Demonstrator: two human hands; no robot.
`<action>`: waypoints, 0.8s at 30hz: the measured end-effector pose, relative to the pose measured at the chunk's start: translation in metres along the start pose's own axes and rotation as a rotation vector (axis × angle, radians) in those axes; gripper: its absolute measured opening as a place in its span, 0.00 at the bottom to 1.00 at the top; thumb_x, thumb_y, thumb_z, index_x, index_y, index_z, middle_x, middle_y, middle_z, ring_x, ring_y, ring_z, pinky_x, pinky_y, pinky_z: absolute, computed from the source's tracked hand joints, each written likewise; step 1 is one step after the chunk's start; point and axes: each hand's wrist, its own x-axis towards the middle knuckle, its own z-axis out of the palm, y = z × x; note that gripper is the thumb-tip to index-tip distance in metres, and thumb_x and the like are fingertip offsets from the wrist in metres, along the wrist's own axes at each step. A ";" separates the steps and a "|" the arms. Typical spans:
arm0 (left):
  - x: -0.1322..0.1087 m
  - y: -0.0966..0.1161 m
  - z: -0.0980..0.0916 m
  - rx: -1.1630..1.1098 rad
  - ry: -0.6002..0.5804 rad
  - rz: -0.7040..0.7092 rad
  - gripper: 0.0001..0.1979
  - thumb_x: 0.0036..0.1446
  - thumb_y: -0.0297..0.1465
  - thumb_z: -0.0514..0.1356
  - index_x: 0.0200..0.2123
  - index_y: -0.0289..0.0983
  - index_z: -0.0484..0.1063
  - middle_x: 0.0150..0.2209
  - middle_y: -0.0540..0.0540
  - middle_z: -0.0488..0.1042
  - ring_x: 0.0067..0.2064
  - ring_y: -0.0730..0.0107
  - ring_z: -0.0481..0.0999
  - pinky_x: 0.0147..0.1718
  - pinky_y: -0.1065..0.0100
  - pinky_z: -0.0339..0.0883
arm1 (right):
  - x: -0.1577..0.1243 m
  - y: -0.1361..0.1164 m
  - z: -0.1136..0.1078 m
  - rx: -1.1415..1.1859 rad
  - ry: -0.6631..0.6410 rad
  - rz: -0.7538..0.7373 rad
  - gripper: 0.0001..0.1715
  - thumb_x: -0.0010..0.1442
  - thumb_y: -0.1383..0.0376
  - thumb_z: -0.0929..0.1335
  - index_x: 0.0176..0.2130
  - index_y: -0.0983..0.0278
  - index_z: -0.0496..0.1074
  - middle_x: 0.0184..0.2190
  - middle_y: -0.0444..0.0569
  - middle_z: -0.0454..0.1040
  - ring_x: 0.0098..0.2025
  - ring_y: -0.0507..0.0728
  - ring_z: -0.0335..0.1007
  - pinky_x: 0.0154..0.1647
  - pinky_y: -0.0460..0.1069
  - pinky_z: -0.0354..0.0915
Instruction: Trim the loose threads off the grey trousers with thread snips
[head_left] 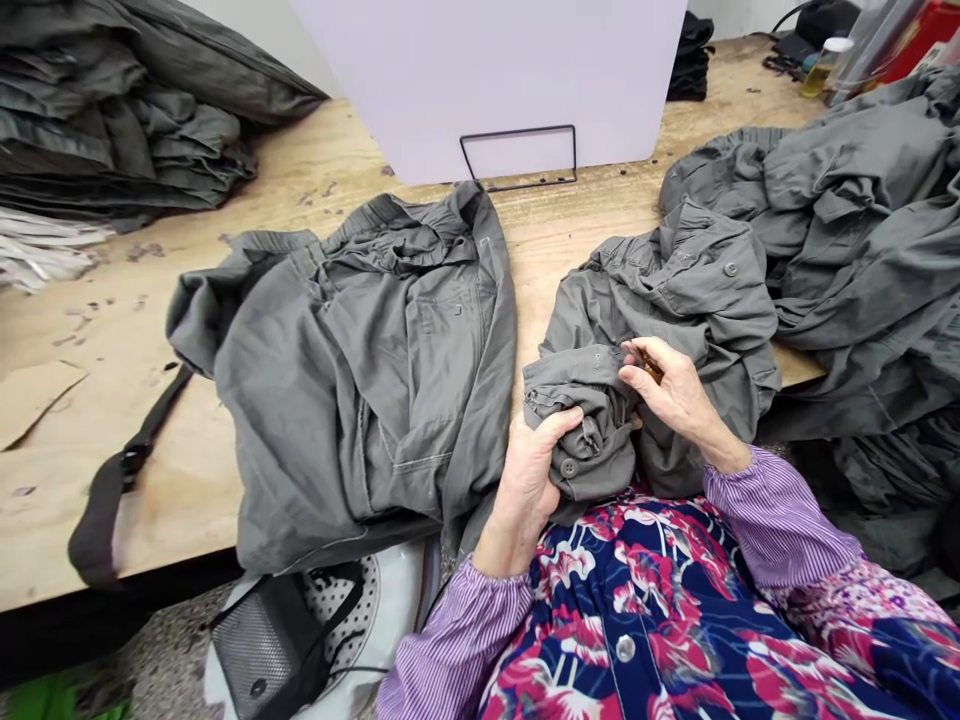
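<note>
My left hand grips a bunched grey work-shirt sleeve, whose cuff shows a round button. My right hand pinches a small brown object against the cloth near the cuff. That object is partly hidden by my fingers, and I cannot tell exactly what it is. The rest of the grey shirt spreads over the wooden workbench in front of me, its body running up and to the right of my hands.
A folded-open pair of grey trousers lies left of my hands. Grey garments are heaped at the right and stacked at the far left. A pale board with a black wire stand rises at the back. A black strap hangs over the bench's front edge.
</note>
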 end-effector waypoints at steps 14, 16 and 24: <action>-0.005 0.025 -0.023 0.929 0.246 0.866 0.13 0.46 0.29 0.63 0.38 0.38 0.70 0.37 0.47 0.71 0.42 0.66 0.70 0.44 0.65 0.61 | 0.002 -0.011 0.012 0.682 -0.129 0.334 0.14 0.48 0.56 0.71 0.29 0.65 0.69 0.23 0.41 0.66 0.24 0.47 0.59 0.26 0.43 0.57; -0.004 0.030 -0.015 1.157 0.243 1.041 0.12 0.48 0.33 0.63 0.38 0.39 0.72 0.38 0.45 0.71 0.44 0.62 0.68 0.46 0.61 0.59 | 0.001 -0.012 0.014 0.746 -0.148 0.359 0.14 0.48 0.57 0.71 0.30 0.64 0.71 0.25 0.42 0.69 0.26 0.48 0.61 0.28 0.43 0.59; 0.030 0.018 -0.005 1.304 -0.073 1.056 0.08 0.54 0.24 0.54 0.25 0.38 0.69 0.26 0.47 0.71 0.32 0.67 0.68 0.33 0.67 0.58 | -0.001 -0.020 0.019 0.904 -0.118 0.477 0.14 0.45 0.60 0.73 0.27 0.66 0.68 0.23 0.39 0.65 0.24 0.45 0.58 0.26 0.42 0.58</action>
